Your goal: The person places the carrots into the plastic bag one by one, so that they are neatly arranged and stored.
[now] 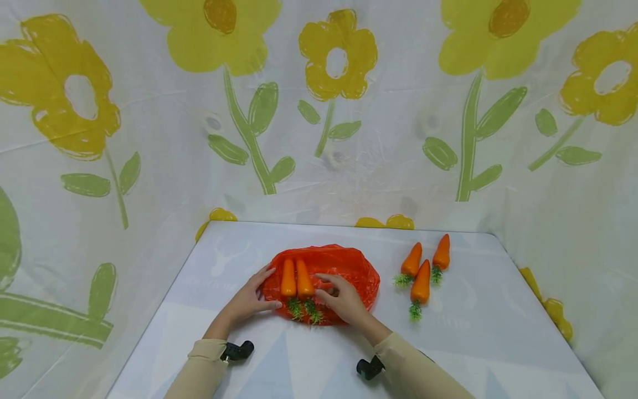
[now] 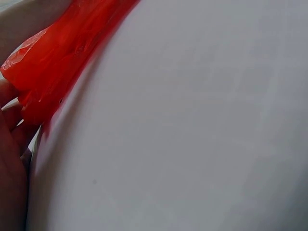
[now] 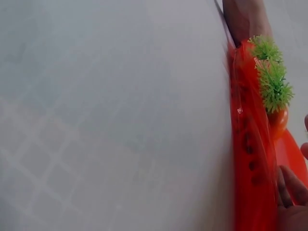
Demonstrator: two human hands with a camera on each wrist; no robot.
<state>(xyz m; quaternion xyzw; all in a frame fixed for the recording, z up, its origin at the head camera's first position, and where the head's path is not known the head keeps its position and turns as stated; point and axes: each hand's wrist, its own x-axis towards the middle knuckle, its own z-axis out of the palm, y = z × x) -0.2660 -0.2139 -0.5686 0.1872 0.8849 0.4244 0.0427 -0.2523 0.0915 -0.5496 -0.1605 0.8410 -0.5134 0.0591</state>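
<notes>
Two orange toy carrots lie side by side in a shallow red plastic bag (image 1: 366, 285), seen in the head view. The left carrot (image 1: 288, 279) and the right carrot (image 1: 304, 280) have their green tops toward the person. At the bag's left edge, my left hand (image 1: 247, 299) touches the plastic with spread fingers; the left wrist view shows its fingers against the red plastic (image 2: 53, 62). My right hand (image 1: 345, 302) hovers over the bag beside the right carrot, fingers loosely bent and nothing visibly gripped. Green leaves (image 3: 272, 82) stick up at the bag's rim in the right wrist view.
On the table (image 1: 478, 321), right of the bag, lie three more carrots: one at left (image 1: 412, 260), one in front (image 1: 421, 282) and one at right (image 1: 442, 252). A flower-printed curtain (image 1: 379, 166) stands behind the table.
</notes>
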